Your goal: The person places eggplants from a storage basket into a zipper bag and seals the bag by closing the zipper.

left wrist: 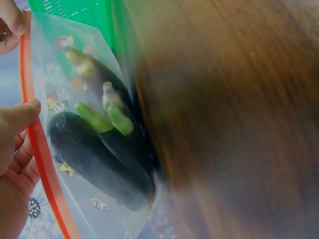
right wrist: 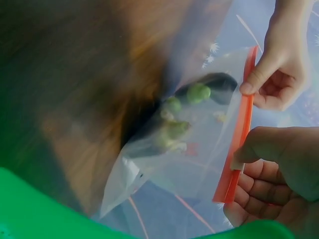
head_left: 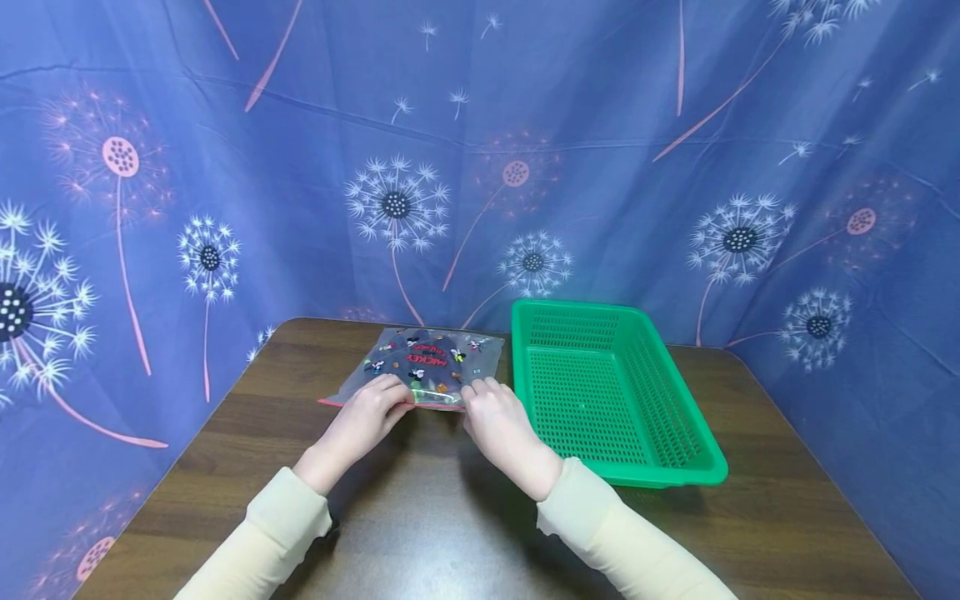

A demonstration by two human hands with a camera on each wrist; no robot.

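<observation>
A clear zip bag (head_left: pixel 431 358) with printed cartoon figures and red lettering lies at the back of the table. Along its near edge runs an orange-red zip strip (left wrist: pixel 42 164). Through the film several dark eggplants (left wrist: pixel 94 159) with green stem ends show. My left hand (head_left: pixel 372 408) pinches the strip near its middle, thumb on one face and fingers behind. Farther right along the same strip, my right hand (head_left: pixel 498 417) pinches it between thumb and fingers. In the right wrist view both hands are close together on the strip (right wrist: pixel 239 134), and the film blurs the eggplants (right wrist: pixel 172 119).
A green plastic basket (head_left: pixel 712 442) with slotted walls stands just right of the bag, close to my right hand. Both rest on a brown wooden table (head_left: pixel 247 433). Behind it hangs a blue cloth (head_left: pixel 315 208) with dandelion prints.
</observation>
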